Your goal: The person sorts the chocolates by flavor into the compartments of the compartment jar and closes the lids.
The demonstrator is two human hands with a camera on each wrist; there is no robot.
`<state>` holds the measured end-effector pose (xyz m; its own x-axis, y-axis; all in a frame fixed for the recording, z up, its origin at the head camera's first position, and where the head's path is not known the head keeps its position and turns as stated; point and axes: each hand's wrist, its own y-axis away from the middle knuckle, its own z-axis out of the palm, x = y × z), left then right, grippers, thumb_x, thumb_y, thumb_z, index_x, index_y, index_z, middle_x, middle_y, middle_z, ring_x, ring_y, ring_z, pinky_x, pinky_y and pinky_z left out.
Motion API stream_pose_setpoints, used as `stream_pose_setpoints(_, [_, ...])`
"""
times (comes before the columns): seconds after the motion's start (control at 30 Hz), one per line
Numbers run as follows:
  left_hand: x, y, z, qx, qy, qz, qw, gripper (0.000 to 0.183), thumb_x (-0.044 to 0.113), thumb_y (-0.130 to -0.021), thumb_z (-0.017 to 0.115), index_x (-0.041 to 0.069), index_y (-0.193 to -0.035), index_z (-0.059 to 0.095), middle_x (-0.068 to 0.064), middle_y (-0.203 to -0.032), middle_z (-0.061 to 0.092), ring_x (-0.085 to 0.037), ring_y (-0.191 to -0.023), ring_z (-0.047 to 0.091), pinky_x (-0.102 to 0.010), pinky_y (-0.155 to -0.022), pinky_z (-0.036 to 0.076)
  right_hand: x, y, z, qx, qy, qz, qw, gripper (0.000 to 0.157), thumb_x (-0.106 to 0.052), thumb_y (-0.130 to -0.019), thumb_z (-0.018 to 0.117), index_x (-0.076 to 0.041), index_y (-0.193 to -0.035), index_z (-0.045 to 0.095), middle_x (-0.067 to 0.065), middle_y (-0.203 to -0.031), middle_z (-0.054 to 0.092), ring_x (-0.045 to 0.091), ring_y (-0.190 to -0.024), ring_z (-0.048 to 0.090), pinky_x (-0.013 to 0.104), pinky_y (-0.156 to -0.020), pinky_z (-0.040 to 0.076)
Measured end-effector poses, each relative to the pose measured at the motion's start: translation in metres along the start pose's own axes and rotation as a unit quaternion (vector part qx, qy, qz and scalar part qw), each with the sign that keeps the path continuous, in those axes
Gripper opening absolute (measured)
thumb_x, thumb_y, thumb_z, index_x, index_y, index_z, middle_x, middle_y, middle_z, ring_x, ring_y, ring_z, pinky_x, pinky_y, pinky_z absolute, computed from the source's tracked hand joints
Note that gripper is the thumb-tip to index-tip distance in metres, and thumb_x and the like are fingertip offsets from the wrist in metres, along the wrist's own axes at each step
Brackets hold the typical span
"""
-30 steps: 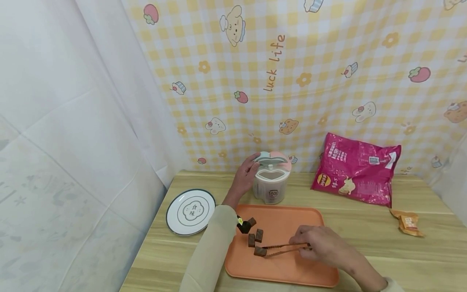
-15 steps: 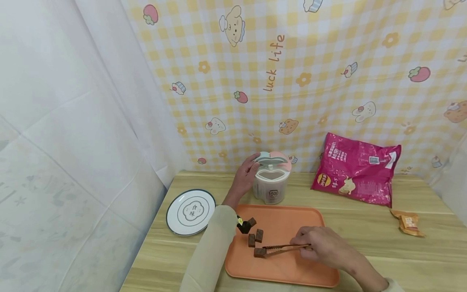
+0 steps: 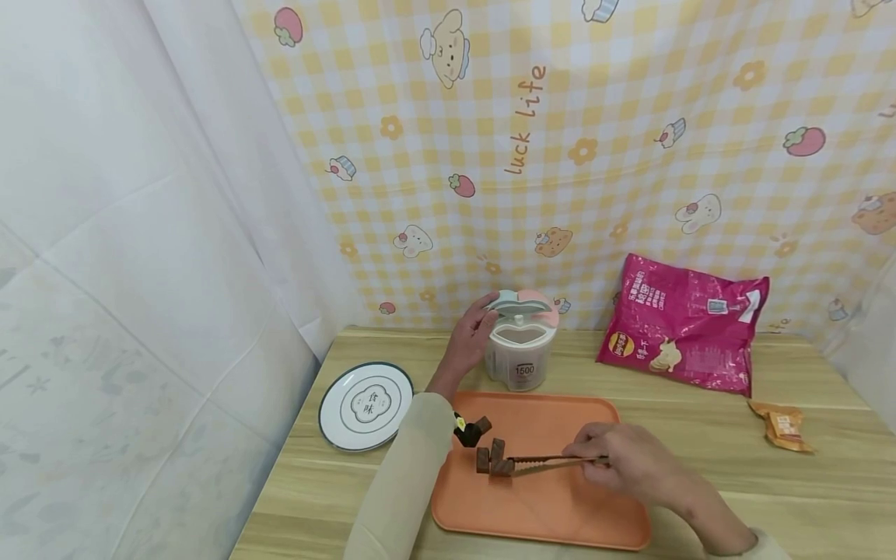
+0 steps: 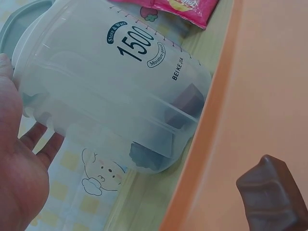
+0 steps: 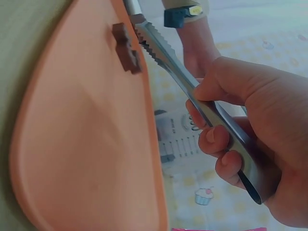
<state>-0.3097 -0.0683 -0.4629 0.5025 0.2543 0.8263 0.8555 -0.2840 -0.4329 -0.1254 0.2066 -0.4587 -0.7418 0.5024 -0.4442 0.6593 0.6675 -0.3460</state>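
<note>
My right hand (image 3: 633, 459) grips metal tongs (image 3: 553, 464) whose toothed tips pinch a brown chocolate piece (image 3: 501, 468) over the orange tray (image 3: 560, 513). Two more chocolate pieces overlap or adjoin it: one just behind (image 3: 498, 449), another at its left (image 3: 483, 460). A further piece (image 3: 484, 425) shows past the black wrist camera (image 3: 467, 434). My left hand (image 3: 470, 334) holds a clear storage jar (image 4: 106, 86) at its top left, thumb at the green lid (image 4: 19, 24) and fingers at the neck. That lid flap is raised over the opening. Dark pieces (image 4: 185, 106) show through the jar's lower wall.
Left of the tray lies a white plate (image 3: 343, 408) with a dark rim. A magenta chip bag (image 3: 689, 327) leans at the back right, with a small orange wrapped packet (image 3: 782, 426) in front of it. A checked curtain (image 3: 595, 194) hangs behind the table.
The tongs and the pinched chocolate have shifted slightly away from me, so the chocolate now overlaps the one behind it. My right hand moved back and a little right; my left hand stayed at the jar.
</note>
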Motion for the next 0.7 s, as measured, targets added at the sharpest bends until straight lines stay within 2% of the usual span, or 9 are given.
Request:
stream_pose_setpoints(0.3, [-0.001,-0.001,0.0,0.007,0.026,0.015,0.9995,0.031,0.016,-0.111,0.05,-0.004,-0.117,0.074,-0.009,-0.155,0.048,-0.028,-0.141,0.045,-0.048,-0.104,0.043,0.004,-0.001,-0.016,0.03,-0.012,0.008,0.999,0.031,0.003,-0.083,0.077,-0.014,-0.108,0.082,-0.013,-0.098,0.068,-0.005,-0.068,0.05,0.017,-0.054,0.043])
stream_pose_setpoints(0.53, [0.0,-0.001,-0.002,-0.004,0.005,0.0,1.0,0.038,0.027,-0.112,0.048,0.0,-0.119,0.074,0.002,-0.156,0.047,-0.017,-0.142,0.043,-0.039,-0.106,0.042,0.003,-0.004,-0.031,0.04,-0.036,0.054,0.997,0.035,0.006,-0.087,0.073,-0.013,-0.115,0.08,-0.01,-0.101,0.069,-0.002,-0.066,0.051,0.021,-0.051,0.045])
stream_pose_setpoints(0.7, [-0.002,0.001,-0.002,-0.004,-0.003,0.015,0.9999,0.043,0.03,-0.113,0.046,-0.001,-0.112,0.075,-0.001,-0.157,0.047,-0.02,-0.139,0.047,-0.038,-0.097,0.045,0.005,-0.009,-0.04,0.088,-0.007,0.04,0.995,0.034,0.007,-0.085,0.076,-0.007,-0.115,0.08,-0.007,-0.101,0.07,-0.004,-0.061,0.047,0.017,-0.049,0.041])
